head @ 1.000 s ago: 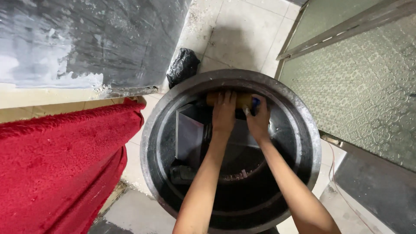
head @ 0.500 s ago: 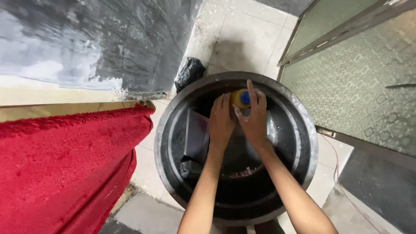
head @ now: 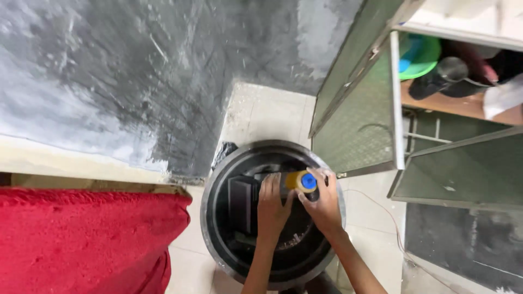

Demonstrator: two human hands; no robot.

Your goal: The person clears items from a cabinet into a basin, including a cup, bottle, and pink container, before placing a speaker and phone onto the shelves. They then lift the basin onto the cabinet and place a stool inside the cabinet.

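Fingers (head: 313,191) of the right hand (head: 322,202) grasp a yellow bottle with a blue cap (head: 301,181) inside the round metal drum (head: 218,218), left hand (head: 272,204) steadying its side.

bottle (head: 301,181): body hidden behind both hands, only yellow neck and blue cap show | drum (head: 272,212): near rim cut by bottom edge | red cloth (head: 81,239): runs off left and bottom

I see a red cloth (head: 81,239) at lower left, a dark stained wall (head: 163,71), and an open cabinet door (head: 357,120) beside pale floor tiles (head: 267,117).
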